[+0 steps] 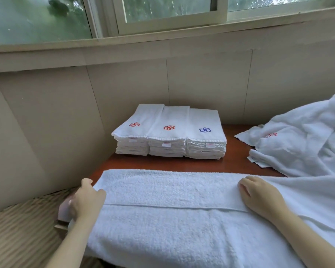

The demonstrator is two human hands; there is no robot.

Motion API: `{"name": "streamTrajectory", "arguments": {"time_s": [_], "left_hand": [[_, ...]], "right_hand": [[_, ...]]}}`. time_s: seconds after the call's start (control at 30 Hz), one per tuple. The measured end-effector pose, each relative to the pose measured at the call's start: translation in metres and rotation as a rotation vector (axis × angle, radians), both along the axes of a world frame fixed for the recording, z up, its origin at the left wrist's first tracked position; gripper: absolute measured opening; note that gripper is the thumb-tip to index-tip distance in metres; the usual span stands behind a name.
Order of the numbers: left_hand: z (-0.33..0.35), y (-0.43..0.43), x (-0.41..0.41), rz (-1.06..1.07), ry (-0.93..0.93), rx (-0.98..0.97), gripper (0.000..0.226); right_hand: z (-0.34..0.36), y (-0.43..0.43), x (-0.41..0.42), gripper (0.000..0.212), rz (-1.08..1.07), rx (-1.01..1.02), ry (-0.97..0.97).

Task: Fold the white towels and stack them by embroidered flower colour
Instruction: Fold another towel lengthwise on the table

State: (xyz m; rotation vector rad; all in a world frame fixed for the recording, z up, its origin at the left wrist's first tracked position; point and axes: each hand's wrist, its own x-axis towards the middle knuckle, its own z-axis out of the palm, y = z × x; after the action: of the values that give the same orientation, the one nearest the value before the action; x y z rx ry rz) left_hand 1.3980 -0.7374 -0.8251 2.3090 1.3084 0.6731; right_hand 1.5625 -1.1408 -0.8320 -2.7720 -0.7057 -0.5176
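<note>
A long white towel lies folded lengthwise across the near edge of the table. The left hand grips its left end, just off the table's corner. The right hand curls its fingers over the far fold. A bare strip of wood separates the towel from three folded stacks, two red-flowered and one blue, touching side by side near the wall. A loose pile crowds the right.
</note>
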Motion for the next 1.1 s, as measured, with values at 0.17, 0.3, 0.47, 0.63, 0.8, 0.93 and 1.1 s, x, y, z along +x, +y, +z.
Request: {"name": "streamTrajectory", "arguments": {"time_s": [0.17,0.3,0.47,0.63,0.8,0.93,1.1], "left_hand": [[0.004,-0.017,0.009,-0.141,0.248,0.428,0.039],[0.005,-0.051,0.039,-0.513,0.308,0.106,0.051],[-0.011,-0.071,0.054,-0.507,0.518,0.122,0.060],[-0.006,-0.062,0.064,-0.385,0.521,0.065,0.065],[-0.007,-0.045,0.088,-0.373,0.516,0.074,0.070],[-0.008,-0.028,0.109,-0.410,0.510,0.077,0.067],[-0.005,0.022,0.105,-0.276,0.499,0.064,0.060]], "right_hand": [[0.003,0.004,-0.019,0.033,0.036,-0.125,0.093],[0.009,0.040,-0.028,0.052,0.068,-0.182,0.163],[-0.001,0.059,-0.019,0.062,0.011,-0.188,0.427],[-0.005,0.059,-0.015,0.064,-0.005,-0.181,0.421],[-0.010,0.063,-0.006,0.064,-0.021,-0.152,0.413],[-0.011,0.074,0.010,0.064,-0.028,-0.142,0.409],[-0.014,0.079,0.025,0.062,-0.014,-0.130,0.405]]}}
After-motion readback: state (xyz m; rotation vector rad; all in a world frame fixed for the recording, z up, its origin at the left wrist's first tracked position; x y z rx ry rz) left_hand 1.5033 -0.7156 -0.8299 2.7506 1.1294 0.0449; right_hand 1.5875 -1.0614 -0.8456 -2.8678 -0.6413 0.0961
